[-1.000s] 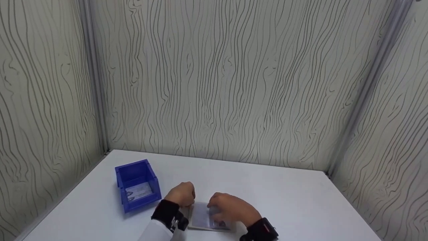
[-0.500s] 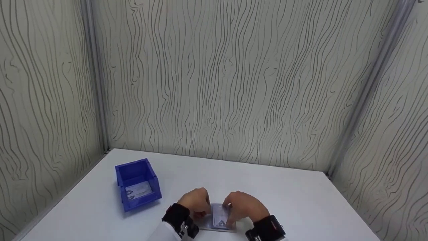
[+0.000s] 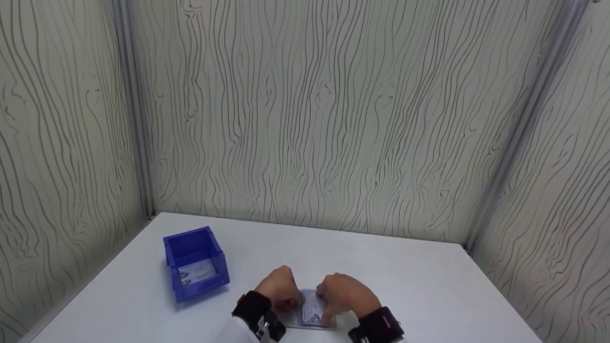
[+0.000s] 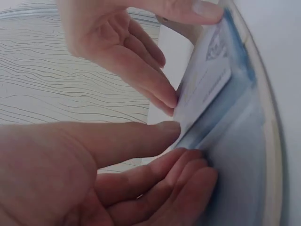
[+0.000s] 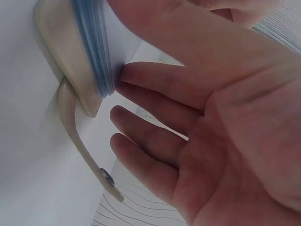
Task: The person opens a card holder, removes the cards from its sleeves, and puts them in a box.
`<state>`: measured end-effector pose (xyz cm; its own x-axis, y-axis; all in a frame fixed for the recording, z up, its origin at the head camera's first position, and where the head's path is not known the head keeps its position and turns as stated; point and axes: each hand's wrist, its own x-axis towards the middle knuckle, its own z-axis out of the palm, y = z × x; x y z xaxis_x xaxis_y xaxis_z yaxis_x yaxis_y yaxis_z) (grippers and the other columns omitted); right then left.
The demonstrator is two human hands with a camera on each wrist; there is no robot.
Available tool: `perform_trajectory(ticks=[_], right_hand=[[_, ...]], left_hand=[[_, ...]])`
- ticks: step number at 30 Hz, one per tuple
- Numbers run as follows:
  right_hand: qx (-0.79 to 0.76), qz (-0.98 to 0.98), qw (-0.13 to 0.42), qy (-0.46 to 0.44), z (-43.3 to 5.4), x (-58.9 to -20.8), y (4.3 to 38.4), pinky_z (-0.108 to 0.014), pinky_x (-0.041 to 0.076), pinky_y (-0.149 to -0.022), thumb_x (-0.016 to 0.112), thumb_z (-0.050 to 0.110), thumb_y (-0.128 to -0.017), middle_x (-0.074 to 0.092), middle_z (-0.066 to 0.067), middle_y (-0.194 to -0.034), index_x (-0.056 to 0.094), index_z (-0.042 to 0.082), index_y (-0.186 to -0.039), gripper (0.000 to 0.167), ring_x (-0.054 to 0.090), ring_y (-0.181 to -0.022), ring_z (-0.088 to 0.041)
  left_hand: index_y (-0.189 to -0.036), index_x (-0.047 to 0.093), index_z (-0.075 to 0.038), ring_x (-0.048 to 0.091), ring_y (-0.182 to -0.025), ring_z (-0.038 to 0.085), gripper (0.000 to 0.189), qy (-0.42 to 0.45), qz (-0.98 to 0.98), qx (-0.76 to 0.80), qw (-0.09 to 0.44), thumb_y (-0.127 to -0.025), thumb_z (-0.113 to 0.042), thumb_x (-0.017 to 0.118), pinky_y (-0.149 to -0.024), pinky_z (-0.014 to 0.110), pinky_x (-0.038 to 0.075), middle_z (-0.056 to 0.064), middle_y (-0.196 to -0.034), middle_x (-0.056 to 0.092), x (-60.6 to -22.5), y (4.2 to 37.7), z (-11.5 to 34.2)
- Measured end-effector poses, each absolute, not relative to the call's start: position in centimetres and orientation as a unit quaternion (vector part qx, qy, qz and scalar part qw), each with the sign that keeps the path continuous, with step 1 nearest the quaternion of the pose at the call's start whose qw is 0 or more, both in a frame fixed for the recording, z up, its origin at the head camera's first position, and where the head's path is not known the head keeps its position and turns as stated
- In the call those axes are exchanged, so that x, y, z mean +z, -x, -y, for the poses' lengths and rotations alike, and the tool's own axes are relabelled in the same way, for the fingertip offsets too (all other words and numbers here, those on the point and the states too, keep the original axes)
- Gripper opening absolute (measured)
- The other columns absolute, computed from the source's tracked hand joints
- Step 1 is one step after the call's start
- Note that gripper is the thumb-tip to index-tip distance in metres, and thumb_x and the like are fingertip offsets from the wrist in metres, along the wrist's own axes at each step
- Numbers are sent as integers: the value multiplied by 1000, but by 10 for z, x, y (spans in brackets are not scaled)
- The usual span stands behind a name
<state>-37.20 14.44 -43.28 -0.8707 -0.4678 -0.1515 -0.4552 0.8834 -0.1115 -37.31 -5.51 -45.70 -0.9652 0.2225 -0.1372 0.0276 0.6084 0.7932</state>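
An open card holder (image 3: 293, 320) lies near the table's front edge, with clear plastic sleeves (image 4: 244, 155) and a beige cover (image 5: 66, 42). On its right half a white printed card (image 4: 202, 89) shows at the sleeves. My left hand (image 3: 281, 289) has thumb and forefinger tips together at the card's left edge, pinching the sleeve edge there; its other fingers curl below. My right hand (image 3: 350, 297) grips the right half across its width, thumb at the near edge and fingertips at the far edge. In the right wrist view a strap (image 5: 77, 136) with a metal snap sticks out from the cover.
A blue plastic bin (image 3: 198, 288) stands on the left of the white table (image 3: 405, 267), with printed cards (image 3: 196, 271) lying in it. Wood-patterned panels (image 3: 305, 119) close in the table at the back and both sides.
My left hand has moved right, from the holder's left edge to its middle. My right hand has shifted slightly right, and the printed card now shows between the hands.
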Motion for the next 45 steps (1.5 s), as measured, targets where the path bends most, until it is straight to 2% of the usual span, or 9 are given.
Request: perform_trajectory(ticks=[9, 18, 22, 27, 35, 40, 43, 45], right_hand=[[-47, -959, 74, 270, -143, -436, 371, -32, 59, -85, 98, 28, -73, 80, 6, -102, 83, 15, -119, 51, 59, -84, -5], [-42, -949, 67, 306, -140, -436, 372, -25, 49, -75, 99, 29, -74, 70, 13, -87, 83, 15, -107, 40, 51, -77, -3], [-69, -946, 81, 306, -140, -438, 374, -24, 52, -78, 98, 26, -74, 73, 14, -92, 83, 17, -111, 41, 55, -81, 0], [-73, -949, 86, 296, -140, -438, 373, -30, 58, -91, 99, 29, -75, 79, 10, -108, 82, 17, -123, 52, 63, -94, -2], [-72, -948, 78, 300, -139, -435, 372, -28, 56, -86, 99, 26, -76, 79, 8, -104, 83, 16, -120, 48, 60, -89, -2], [-67, -951, 79, 290, -139, -434, 371, -30, 58, -87, 99, 28, -76, 80, 8, -104, 83, 15, -120, 48, 61, -89, -3], [-63, -954, 76, 282, -139, -435, 370, -32, 60, -90, 100, 31, -76, 81, 7, -107, 83, 15, -120, 50, 62, -90, -3], [-61, -956, 75, 277, -138, -435, 369, -33, 60, -91, 100, 32, -75, 81, 7, -108, 83, 15, -120, 51, 62, -91, -3]], left_hand=[[-72, 78, -2, 61, -50, 9, 7, -67, -876, 464, 115, -77, -1, 83, -50, 18, 51, 3, -61, 73, -459, 373, 58], [-73, 77, -3, 63, -55, 12, 9, -54, -884, 451, 108, -78, 1, 83, -55, 21, 51, 4, -64, 74, -460, 375, 58], [-72, 74, -4, 60, -55, 13, 13, -46, -891, 440, 104, -81, 1, 84, -53, 22, 47, 3, -61, 69, -463, 376, 55], [-73, 73, -4, 59, -55, 13, 15, -36, -898, 425, 106, -83, -1, 84, -53, 22, 45, 2, -60, 67, -463, 377, 54], [-71, 75, -3, 60, -54, 11, 14, -56, -902, 419, 94, -83, -1, 84, -53, 20, 45, 2, -60, 68, -461, 375, 57], [-86, 82, 0, 67, -60, 12, 2, -78, -895, 427, 104, -86, 0, 84, -58, 22, 53, 6, -72, 76, -461, 377, 61], [-96, 82, 2, 74, -67, 15, 9, -80, -890, 434, 114, -88, 1, 84, -64, 26, 61, 10, -82, 80, -461, 377, 63], [-97, 82, 2, 77, -69, 17, 10, -77, -889, 435, 118, -88, 2, 84, -66, 27, 63, 12, -84, 81, -461, 377, 63]])
